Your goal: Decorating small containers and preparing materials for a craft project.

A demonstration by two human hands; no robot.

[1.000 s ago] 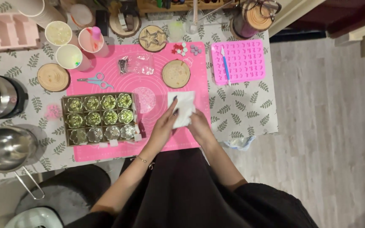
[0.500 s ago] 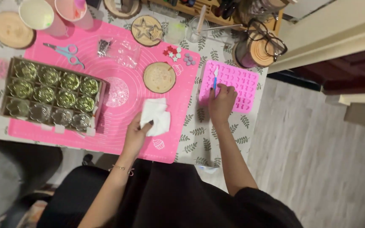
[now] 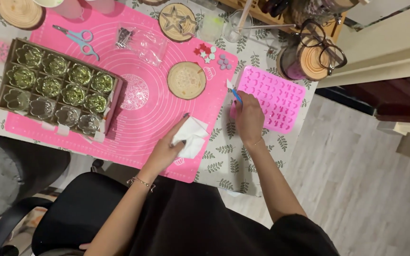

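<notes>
Lifted off the pink silicone mould since half a second ago, the right hand now sits at the mould's near-left edge, its grip clamped on a small blue-handled tool whose pale tip points up and away. Over on the pink baking mat, the left hand has kept to its place (a thin bracelet shows at the wrist), fingers closed on a folded white tissue near the mat's front corner. Beyond the tissue, a round wooden coaster lies on the mat, with small red and purple shapes just past it. Left of both, a cardboard tray of green and clear moulded pieces rests on the mat, blue scissors behind it. A leaf-patterned cloth covers the desk.
</notes>
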